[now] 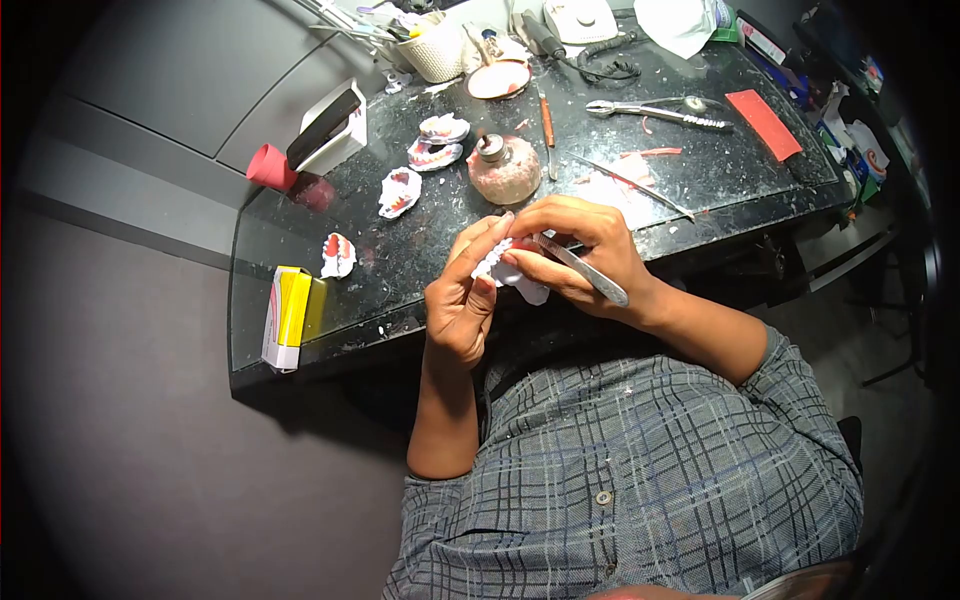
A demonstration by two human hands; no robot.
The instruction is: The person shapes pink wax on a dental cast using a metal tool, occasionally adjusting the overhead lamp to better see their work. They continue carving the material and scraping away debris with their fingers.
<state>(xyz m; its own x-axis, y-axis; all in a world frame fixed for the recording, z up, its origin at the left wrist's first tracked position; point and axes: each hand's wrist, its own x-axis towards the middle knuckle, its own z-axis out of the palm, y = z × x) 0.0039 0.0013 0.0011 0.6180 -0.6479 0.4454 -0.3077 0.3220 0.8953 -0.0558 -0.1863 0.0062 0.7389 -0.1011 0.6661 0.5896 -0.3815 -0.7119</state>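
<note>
Just past the table's front edge, my left hand [463, 300] is closed around a white dental cast [492, 262] with a row of teeth and some pink-red material on it. My right hand [590, 248] meets it from the other side, its fingers closed on a flat metal-handled tool [598, 281]. The tool's rounded handle end points back towards my wrist. Its working tip is hidden among my fingers at the cast. Beyond my hands stands a round glass spirit burner [505, 172] with a metal collar.
More dental casts [400, 192] lie left of the burner. A yellow box [290, 318] stands at the left edge. Pliers-like metal tool [655, 114], a red-handled instrument [635, 186] and a red wax sheet [765, 124] lie to the right. A white basket [432, 55] holds tools behind.
</note>
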